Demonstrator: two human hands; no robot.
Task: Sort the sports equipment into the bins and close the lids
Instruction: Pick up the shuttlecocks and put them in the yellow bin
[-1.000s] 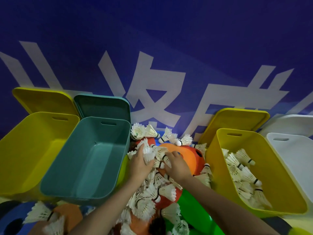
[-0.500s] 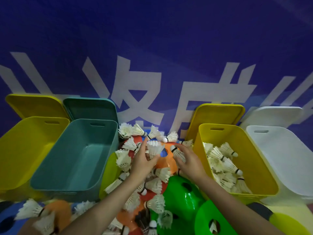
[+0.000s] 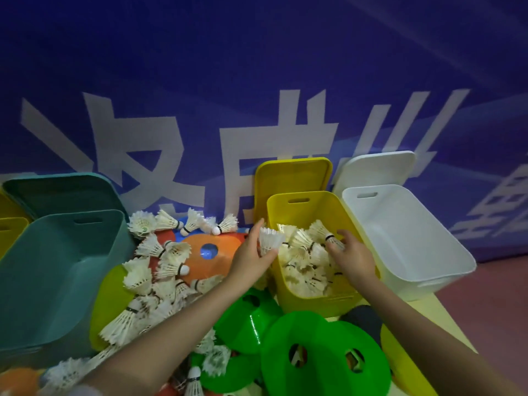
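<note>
My left hand (image 3: pixel 251 252) holds a white shuttlecock (image 3: pixel 269 240) at the left rim of the yellow bin (image 3: pixel 288 284), which is partly filled with shuttlecocks. My right hand (image 3: pixel 353 257) is inside that bin, fingers curled round a shuttlecock (image 3: pixel 333 240) with a black band. A heap of white shuttlecocks (image 3: pixel 160 270) lies between the teal bin (image 3: pixel 54 281) and the yellow bin, on top of orange (image 3: pixel 210 252) and green disc cones (image 3: pixel 320 358).
A white bin (image 3: pixel 405 247) stands right of the yellow one. All lids lean open against the blue banner wall (image 3: pixel 257 81). Another yellow bin (image 3: pixel 8 232) peeks in at far left. More cones and shuttlecocks lie along the bottom edge.
Both hands moved right from the pile to the yellow bin, each carrying a shuttlecock. The view swung right, so the far left yellow bin is nearly out of frame.
</note>
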